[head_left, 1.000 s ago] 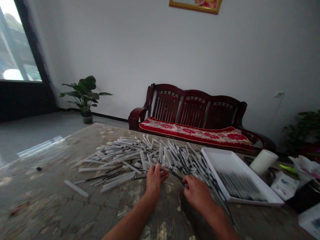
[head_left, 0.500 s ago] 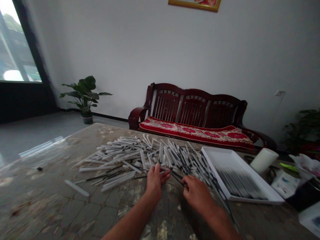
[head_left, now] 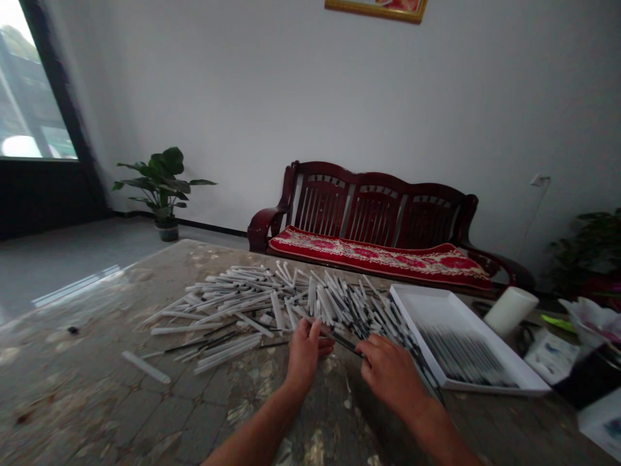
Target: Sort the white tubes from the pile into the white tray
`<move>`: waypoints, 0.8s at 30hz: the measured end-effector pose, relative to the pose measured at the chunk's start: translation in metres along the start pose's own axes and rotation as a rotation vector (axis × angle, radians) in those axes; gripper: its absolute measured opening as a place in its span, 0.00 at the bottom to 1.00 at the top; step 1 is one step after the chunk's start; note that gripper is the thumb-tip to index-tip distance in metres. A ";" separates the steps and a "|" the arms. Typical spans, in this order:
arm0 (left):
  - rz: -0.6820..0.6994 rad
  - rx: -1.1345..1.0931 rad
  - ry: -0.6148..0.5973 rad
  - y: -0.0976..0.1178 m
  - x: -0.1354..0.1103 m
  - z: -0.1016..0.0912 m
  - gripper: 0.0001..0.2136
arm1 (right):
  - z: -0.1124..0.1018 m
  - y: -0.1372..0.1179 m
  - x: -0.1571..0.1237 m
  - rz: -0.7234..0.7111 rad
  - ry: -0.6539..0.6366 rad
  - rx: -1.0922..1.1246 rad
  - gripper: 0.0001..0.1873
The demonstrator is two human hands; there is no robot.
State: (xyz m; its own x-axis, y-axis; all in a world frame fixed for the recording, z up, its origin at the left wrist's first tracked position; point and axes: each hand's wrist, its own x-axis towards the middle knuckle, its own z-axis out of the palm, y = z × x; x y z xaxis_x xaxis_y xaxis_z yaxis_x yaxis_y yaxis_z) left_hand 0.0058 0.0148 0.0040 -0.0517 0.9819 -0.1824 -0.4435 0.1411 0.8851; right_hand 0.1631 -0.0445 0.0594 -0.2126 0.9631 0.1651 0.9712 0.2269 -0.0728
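A wide pile of thin white and black sticks (head_left: pixel 272 303) lies spread across the patterned table (head_left: pixel 87 388). My left hand (head_left: pixel 305 355) sits at the pile's near edge, fingers curled round the end of one dark stick (head_left: pixel 342 341). My right hand (head_left: pixel 391 370) pinches the other end of that same stick, just right of the left hand. The stick spans the gap between both hands, slightly above the tabletop. A white tray (head_left: pixel 436 304) with several dark sticks lined up inside stands to the right of my right hand.
A white cylinder (head_left: pixel 509 312) stands behind the tray, with papers and small items (head_left: pixel 553 355) at the table's right end. One loose white stick (head_left: pixel 145 367) lies apart at the left. A dark wooden bench (head_left: pixel 378 226) with a red cushion and a potted plant (head_left: pixel 162 184) stand beyond.
Both hands have drawn slightly toward each other and lifted from the pile's edge, the left closing its fingers round the dark stick that the right hand pinches.
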 end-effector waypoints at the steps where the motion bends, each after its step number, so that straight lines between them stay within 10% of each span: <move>1: -0.009 0.023 -0.013 -0.001 -0.001 0.001 0.17 | -0.002 0.000 0.000 -0.020 0.027 0.000 0.14; 6: -0.143 -0.104 -0.037 0.000 -0.005 0.006 0.14 | -0.003 -0.005 0.007 -0.070 0.165 0.169 0.14; 12: -0.266 -0.359 -0.024 0.009 -0.007 0.006 0.06 | 0.013 -0.013 0.028 0.059 0.416 0.891 0.06; 17: -0.357 -0.539 -0.015 0.012 -0.007 0.005 0.05 | 0.019 -0.013 0.037 0.204 0.323 1.485 0.22; 24: -0.287 -0.609 -0.002 0.016 0.004 -0.003 0.07 | 0.027 0.053 0.033 0.533 0.473 1.183 0.20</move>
State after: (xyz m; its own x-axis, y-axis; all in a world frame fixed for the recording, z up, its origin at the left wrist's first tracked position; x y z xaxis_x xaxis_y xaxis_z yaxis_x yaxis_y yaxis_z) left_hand -0.0041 0.0203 0.0162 0.1451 0.9165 -0.3728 -0.8648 0.3005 0.4024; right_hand 0.2052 0.0029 0.0348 0.4396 0.8853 0.1515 0.2038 0.0660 -0.9768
